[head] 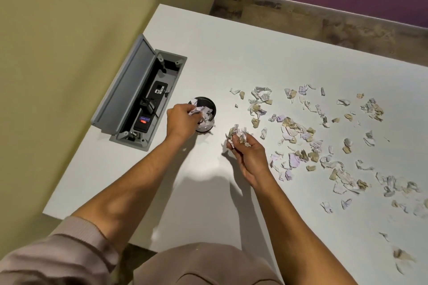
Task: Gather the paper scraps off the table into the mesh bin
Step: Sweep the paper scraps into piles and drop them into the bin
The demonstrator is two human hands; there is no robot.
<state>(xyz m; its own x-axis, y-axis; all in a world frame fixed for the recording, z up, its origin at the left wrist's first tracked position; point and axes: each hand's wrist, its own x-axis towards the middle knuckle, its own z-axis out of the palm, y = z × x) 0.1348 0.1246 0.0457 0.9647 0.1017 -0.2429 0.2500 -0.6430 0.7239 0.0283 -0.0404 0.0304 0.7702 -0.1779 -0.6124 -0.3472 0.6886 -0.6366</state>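
A small black mesh bin (209, 103) stands on the white table (208, 53), partly filled with torn paper. My left hand (181, 119) hovers over its rim, closed on a bunch of paper scraps (196, 111). My right hand (249, 155) is to the right of the bin, above the table, gripping a wad of scraps (238, 135) in its fingertips. Several loose paper scraps (301, 136), white, lilac and tan, lie scattered over the right half of the table.
An open grey cable box (139, 99) with a raised lid and a power strip inside is set into the table left of the bin. The yellow wall runs along the table's left side. Floor and a purple wall lie beyond the far edge.
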